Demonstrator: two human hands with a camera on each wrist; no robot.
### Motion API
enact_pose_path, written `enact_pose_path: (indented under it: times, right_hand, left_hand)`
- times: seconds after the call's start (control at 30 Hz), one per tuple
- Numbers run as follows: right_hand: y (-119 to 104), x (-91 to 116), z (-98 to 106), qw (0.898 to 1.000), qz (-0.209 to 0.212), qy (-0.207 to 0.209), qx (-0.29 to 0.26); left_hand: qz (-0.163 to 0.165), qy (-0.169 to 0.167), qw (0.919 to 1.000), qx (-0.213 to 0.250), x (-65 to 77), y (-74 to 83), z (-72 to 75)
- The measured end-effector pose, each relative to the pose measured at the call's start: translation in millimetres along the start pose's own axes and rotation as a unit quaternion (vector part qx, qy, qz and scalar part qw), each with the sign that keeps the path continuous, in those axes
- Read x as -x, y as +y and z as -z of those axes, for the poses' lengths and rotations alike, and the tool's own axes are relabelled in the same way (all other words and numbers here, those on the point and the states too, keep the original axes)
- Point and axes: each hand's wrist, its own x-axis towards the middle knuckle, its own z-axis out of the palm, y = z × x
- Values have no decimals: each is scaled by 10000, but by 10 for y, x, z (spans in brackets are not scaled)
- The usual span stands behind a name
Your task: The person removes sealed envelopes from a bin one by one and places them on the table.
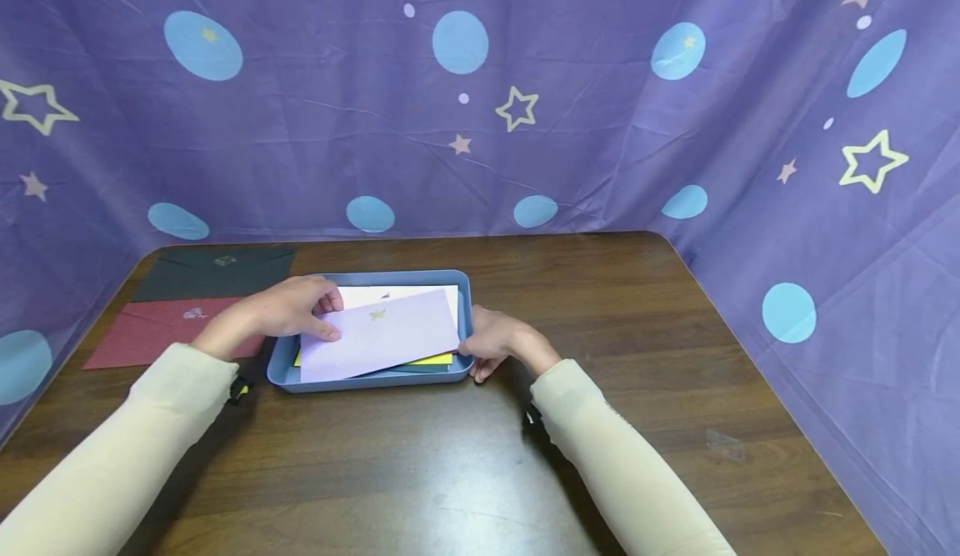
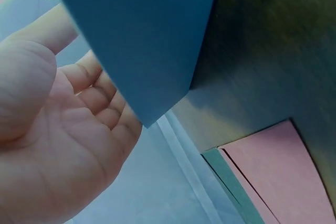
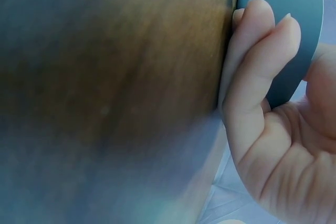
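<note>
A blue tray (image 1: 367,385) holds a stack of envelopes, with a lavender envelope (image 1: 390,335) lying slanted on top and bearing a small gold motif. My left hand (image 1: 303,306) is over the tray's left end, its thumb on the lavender envelope and its lightly bent fingers at that envelope's back edge. In the left wrist view the tray wall (image 2: 142,35) hides the fingertips. My right hand (image 1: 491,339) grips the tray's right end, fingers curled against the outer wall (image 3: 283,72) and thumb over the rim, close to the envelope's right corner.
A white envelope (image 1: 356,296) and a yellow one (image 1: 438,358) show beneath the lavender one. Left of the tray lie a dark green envelope (image 1: 213,272) and a red envelope (image 1: 150,331) on the wooden table (image 1: 600,306). A purple curtain (image 1: 585,64) hangs behind.
</note>
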Motion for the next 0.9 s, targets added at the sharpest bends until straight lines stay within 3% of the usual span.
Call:
enact_pose_path:
  times: [0.27,0.47,0.67,0.9]
  right_hand:
    - [-16,6,14,10000,18,0,30]
    - [-8,8,16,10000,20,-9,-54]
    - [4,4,7,9999,128,8,-97]
    - [7,12,4,9999,150,9,-81]
  left_hand:
    - [-109,129,9989,436,94,-34,60]
    - [-15,-31,9987,506,155,-84,77]
    - [-22,-167,9954,943,261,-108,69]
    - [37,-28,9894,1455,385,-123,15]
